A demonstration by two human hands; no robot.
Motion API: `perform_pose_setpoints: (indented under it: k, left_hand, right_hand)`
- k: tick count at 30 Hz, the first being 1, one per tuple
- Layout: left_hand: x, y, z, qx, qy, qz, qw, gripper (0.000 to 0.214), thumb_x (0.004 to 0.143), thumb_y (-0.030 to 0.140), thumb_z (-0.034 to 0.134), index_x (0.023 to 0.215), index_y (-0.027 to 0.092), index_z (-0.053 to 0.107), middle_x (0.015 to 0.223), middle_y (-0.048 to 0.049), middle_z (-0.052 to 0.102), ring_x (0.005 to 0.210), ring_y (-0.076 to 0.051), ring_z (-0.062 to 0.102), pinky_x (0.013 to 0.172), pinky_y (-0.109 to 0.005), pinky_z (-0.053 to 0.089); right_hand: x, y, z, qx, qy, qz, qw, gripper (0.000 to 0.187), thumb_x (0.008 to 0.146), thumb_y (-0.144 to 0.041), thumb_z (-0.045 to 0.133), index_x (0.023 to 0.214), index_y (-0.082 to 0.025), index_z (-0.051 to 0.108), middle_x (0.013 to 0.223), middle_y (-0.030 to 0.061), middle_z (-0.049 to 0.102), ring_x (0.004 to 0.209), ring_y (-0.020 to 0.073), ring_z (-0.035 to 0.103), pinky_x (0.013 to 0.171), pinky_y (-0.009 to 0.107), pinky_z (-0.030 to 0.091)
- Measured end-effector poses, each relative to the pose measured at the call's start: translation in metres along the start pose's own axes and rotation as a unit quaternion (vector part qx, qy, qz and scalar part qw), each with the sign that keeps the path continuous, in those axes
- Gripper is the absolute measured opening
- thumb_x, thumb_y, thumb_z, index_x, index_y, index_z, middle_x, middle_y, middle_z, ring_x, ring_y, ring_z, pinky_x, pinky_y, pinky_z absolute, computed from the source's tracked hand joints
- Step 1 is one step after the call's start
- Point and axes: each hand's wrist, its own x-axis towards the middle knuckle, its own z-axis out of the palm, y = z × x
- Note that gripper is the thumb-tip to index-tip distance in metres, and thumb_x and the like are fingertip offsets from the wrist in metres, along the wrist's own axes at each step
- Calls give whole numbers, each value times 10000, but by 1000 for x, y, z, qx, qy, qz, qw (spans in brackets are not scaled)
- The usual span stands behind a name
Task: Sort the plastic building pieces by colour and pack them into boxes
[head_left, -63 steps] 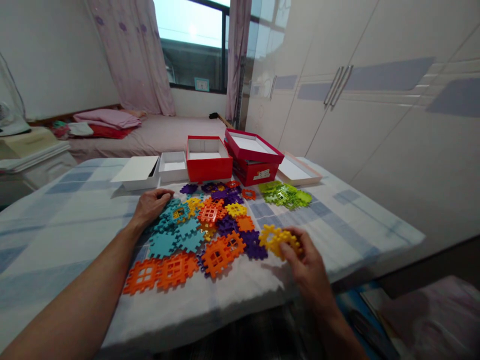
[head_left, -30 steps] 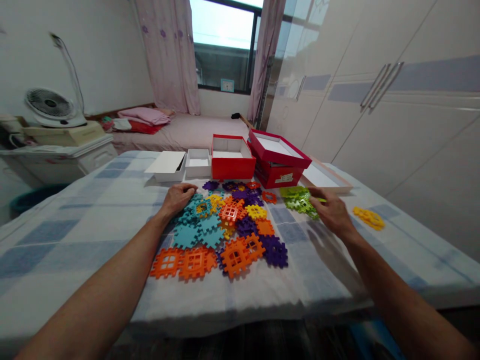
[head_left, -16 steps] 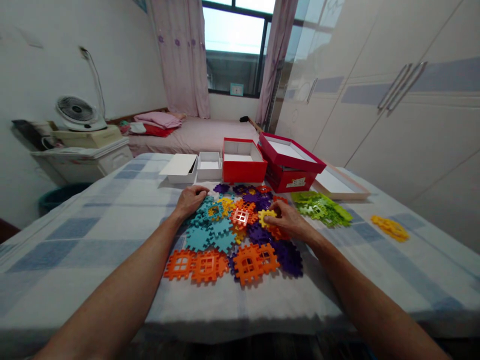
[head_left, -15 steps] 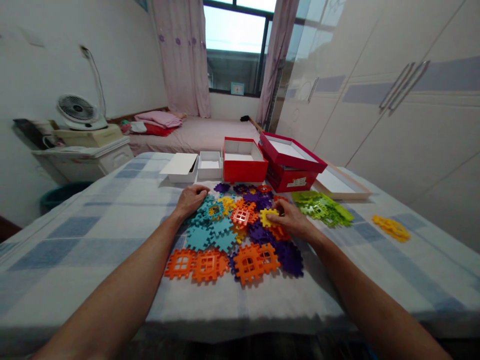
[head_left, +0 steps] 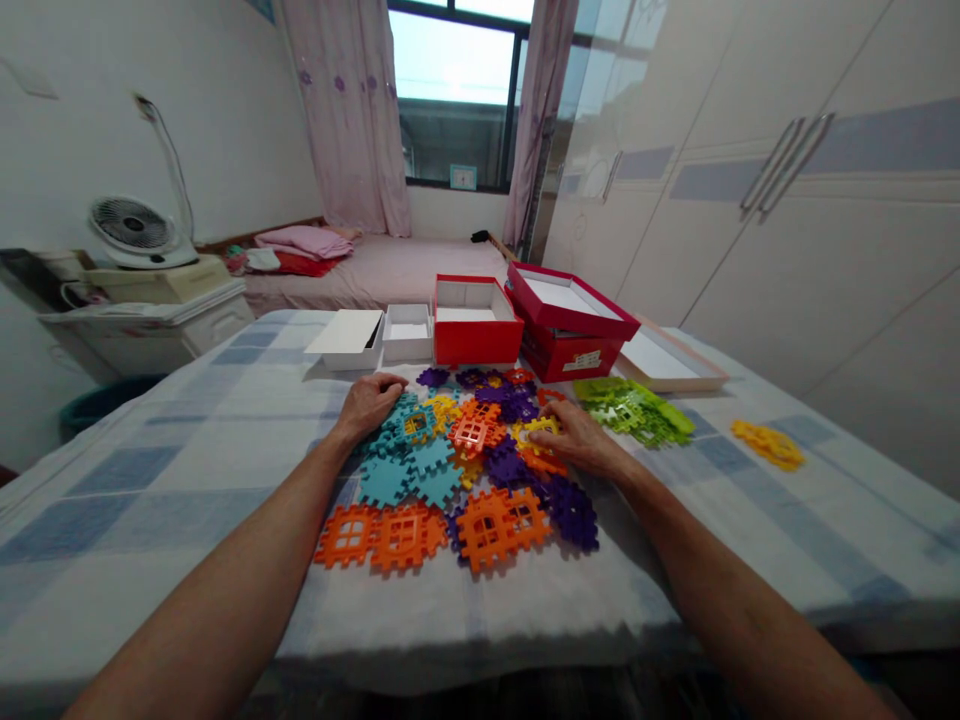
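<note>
A spread of toothed plastic building pieces lies in front of me. My left hand [head_left: 367, 405] rests at the far left edge of the teal pieces [head_left: 387, 480], its fingers loosely bent with nothing visible in them. My right hand [head_left: 581, 438] has its thumb and fingers on a yellow toothed piece [head_left: 546, 424] with an opening in it, at the right of the pile. Orange window-shaped pieces [head_left: 409, 537] lie nearest me, and purple pieces [head_left: 574, 512] are close below my right hand. Another orange window piece [head_left: 474, 428] sits mid-pile between the hands.
Behind the pile stand a white box with a lid [head_left: 349, 338], a small white box [head_left: 407, 335], an open red box [head_left: 480, 340] and a dark red box [head_left: 574, 355]. A pale lid [head_left: 675, 372] is beside them. Green pieces [head_left: 637, 412] and yellow pieces [head_left: 766, 444] lie rightward.
The whole view has shifted slightly, so things appear further left. The yellow piece at my right hand now lies lower and flatter among the pieces. My left hand stays in place.
</note>
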Motion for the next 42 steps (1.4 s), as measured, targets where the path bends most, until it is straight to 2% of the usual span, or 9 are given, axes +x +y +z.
perform_pose_setpoints:
  k: [6, 12, 16, 24, 27, 31, 36, 39, 42]
  left_hand:
    - [1, -3, 2, -1, 6, 9, 1000, 415, 741, 362, 447, 960, 161, 737, 983, -67, 741, 897, -212, 664, 819, -274, 480]
    - [0, 2, 0, -4, 3, -6, 1000, 405, 730, 363, 456, 954, 178, 738, 971, -49, 744, 885, -206, 660, 816, -269, 483]
    - [0, 1, -2, 10, -4, -3, 1000, 417, 723, 403, 459, 950, 191, 737, 968, -44, 744, 876, -216, 663, 808, -270, 486]
    - [2, -5, -1, 13, -4, -3, 1000, 447, 704, 431, 455, 956, 188, 733, 950, -63, 744, 880, -238, 664, 768, -280, 488]
    - [2, -4, -1, 19, -4, -7, 1000, 436, 706, 421, 456, 957, 197, 733, 942, -53, 745, 867, -232, 660, 770, -278, 485]
    - [1, -1, -2, 17, -5, -4, 1000, 428, 716, 400, 450, 951, 187, 737, 944, -52, 745, 874, -226, 661, 784, -272, 484]
    - [0, 1, -1, 10, 0, 4, 1000, 426, 732, 355, 439, 964, 156, 736, 997, -66, 737, 929, -218, 657, 838, -270, 475]
    - [0, 1, 0, 6, 1, 3, 1000, 408, 743, 338, 444, 966, 160, 737, 984, -58, 741, 898, -210, 662, 839, -277, 481]
    - [1, -1, 2, -5, 7, 6, 1000, 405, 747, 335, 454, 963, 144, 738, 967, -70, 743, 864, -213, 668, 826, -289, 494]
  right_hand:
    - [-3, -3, -1, 12, -4, -23, 1000, 201, 760, -358, 593, 822, -195, 493, 780, -6, 520, 717, 149, 476, 645, 268, 367]
    - [-3, -16, -3, 58, 118, -88, 987, 123, 731, -250, 566, 815, -204, 488, 844, 22, 540, 796, 170, 507, 731, 295, 397]
    - [-7, -14, -23, 90, 194, -30, 976, 187, 758, -290, 547, 920, -197, 538, 862, 28, 606, 761, 165, 548, 722, 291, 422]
    - [-36, 104, -112, -74, 354, 221, 906, 272, 687, -273, 566, 924, -170, 652, 908, 75, 669, 804, 210, 597, 776, 343, 449]
    - [-48, 148, -139, -116, 343, 332, 871, 289, 698, -249, 567, 951, -148, 665, 929, 114, 663, 824, 218, 597, 758, 342, 444]
    - [-55, 172, -152, -135, 309, 369, 866, 273, 693, -226, 592, 935, -126, 670, 1005, 182, 631, 943, 277, 572, 817, 420, 411]
    - [-36, 138, -130, -202, 314, 245, 895, 323, 743, -260, 553, 1015, -120, 655, 1100, 213, 587, 1103, 356, 509, 894, 511, 393]
    - [-17, 80, -99, -107, 244, 73, 961, 277, 789, -288, 522, 988, -154, 659, 1063, 144, 630, 996, 274, 586, 876, 435, 456]
    - [-1, 11, -59, 2, 122, -86, 989, 288, 846, -347, 522, 1067, -202, 638, 1092, 85, 637, 987, 221, 601, 870, 386, 479]
